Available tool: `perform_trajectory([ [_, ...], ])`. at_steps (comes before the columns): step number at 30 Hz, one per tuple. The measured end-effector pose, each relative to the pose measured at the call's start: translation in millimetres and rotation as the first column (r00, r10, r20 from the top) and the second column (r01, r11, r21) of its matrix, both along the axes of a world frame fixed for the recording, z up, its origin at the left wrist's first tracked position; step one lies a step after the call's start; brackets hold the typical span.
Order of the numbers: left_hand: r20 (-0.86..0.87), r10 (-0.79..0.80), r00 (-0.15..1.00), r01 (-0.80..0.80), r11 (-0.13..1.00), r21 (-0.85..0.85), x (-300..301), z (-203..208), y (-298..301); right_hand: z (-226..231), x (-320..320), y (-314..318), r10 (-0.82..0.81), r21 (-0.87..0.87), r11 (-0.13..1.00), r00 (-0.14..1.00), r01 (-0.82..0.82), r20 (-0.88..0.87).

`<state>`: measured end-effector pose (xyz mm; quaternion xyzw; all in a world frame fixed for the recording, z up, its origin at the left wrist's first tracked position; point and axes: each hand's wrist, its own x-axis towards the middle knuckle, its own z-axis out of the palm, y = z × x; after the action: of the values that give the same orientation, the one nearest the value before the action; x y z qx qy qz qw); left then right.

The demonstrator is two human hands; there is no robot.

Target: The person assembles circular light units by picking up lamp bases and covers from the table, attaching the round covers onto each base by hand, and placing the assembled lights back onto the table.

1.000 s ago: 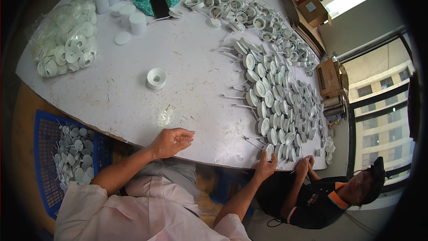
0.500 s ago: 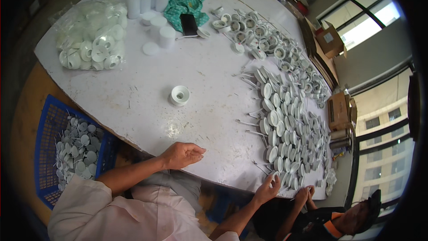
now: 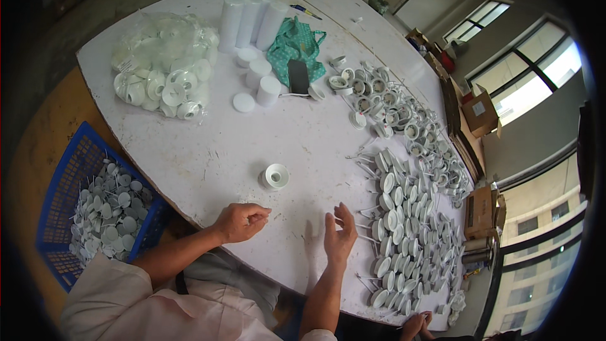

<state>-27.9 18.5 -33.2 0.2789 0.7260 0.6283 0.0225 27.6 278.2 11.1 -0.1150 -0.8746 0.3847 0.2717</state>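
Locate the white table point(image 3: 240, 145), spanning most of the view. Along its right side, note the ranks of round white fittings point(image 3: 404, 233), tilted on edge and packed close, with thin leads pointing left. On the floor at left, below the table edge, see the blue lattice basket point(image 3: 66, 183), loaded with grey-white discs point(image 3: 113, 208). Beyond the ranks, note the loose heap of open ring-shaped fittings point(image 3: 410, 126); at far left of the table, the clear plastic bag point(image 3: 164, 57) of white parts. Beside the bag, find the upright white cylinders point(image 3: 252, 22), then the green dotted cloth point(image 3: 290, 44). Observe the left hand point(image 3: 242, 222) above the near table edge, fingers loosely curled (cannot tell from this angle whether anything is pinched inside). Observe the right hand point(image 3: 339, 233) raised over the table, just left of the ranks, thumb and fingers well apart, gripping nothing visible. See the dark phone point(image 3: 298, 77) against the cloth. Find the white cup-shaped part point(image 3: 276, 177) on the table ahead of both hands, mouth upward, touched by neither.
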Motion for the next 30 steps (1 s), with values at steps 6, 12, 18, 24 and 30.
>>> perform_trajectory([
  [6, -0.022, -0.015, 1.000, 0.014, 0.998, -0.065, -2.0, -2.8, 2.0, 5.7, 27.8, -29.1, 0.046, 0.012, 0.999, 0.996, -0.047, 0.080],
  [12, 0.027, -0.015, 1.000, 0.017, 0.996, -0.085, -2.4, -3.6, 3.7, 31.5, 53.8, -22.9, 0.013, -0.104, 0.995, 1.000, -0.010, 0.025],
  [18, 0.012, 0.000, 1.000, 0.001, 0.996, -0.087, -2.3, -7.4, 4.5, 47.3, 81.8, -16.6, 0.011, -0.195, 0.981, 0.998, -0.023, -0.060],
  [24, -0.004, 0.012, 1.000, -0.012, 0.997, -0.073, -2.0, -9.9, 7.1, 45.4, 98.7, -8.2, 0.024, -0.314, 0.948, 0.997, -0.048, -0.078],
  [30, 0.029, 0.032, 0.999, -0.029, 0.997, -0.073, -2.4, -10.7, 7.2, 52.2, 75.1, 5.3, 0.102, -0.443, 0.882, 0.983, -0.160, -0.151],
])
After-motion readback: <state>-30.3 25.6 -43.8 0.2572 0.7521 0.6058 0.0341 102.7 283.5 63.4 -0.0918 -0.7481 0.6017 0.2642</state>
